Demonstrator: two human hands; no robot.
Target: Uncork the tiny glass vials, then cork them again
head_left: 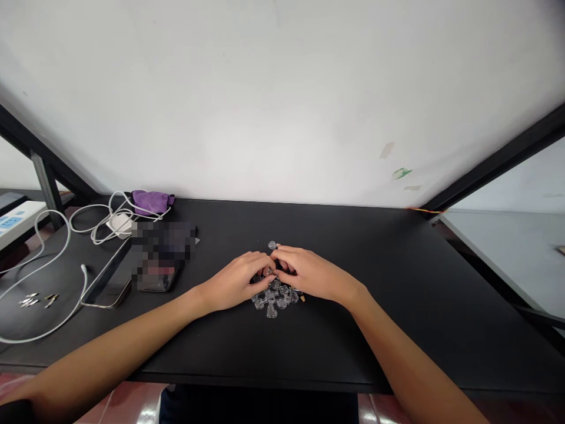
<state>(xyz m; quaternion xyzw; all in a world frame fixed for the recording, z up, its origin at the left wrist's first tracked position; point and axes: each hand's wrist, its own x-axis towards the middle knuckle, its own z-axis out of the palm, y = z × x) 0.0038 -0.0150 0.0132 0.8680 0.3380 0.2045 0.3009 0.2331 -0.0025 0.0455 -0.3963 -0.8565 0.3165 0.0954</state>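
Note:
On the black tabletop lies a pile of small clear glass bottles (281, 303), with my two hands meeting over its far side. My left hand (241, 280) is closed, thumb and fingers pinching one small glass bottle (267, 271). Curled in from the right, my right hand (315, 271) has its fingertips pressed together at that same bottle; whatever they pinch is too small to make out. Just beyond the right fingers sits another clear bottle (272, 245) with a cork-coloured end. A tiny tan cork (302, 298) rests at the pile's right edge.
To the left are a phone (108, 277), a blurred dark device (163, 253), a white cable (66, 235) with a charger (120, 225), and a purple pouch (152, 201). Small metal pieces (30, 300) lie at far left. A white wall (282, 106) rises behind the black table (397, 259).

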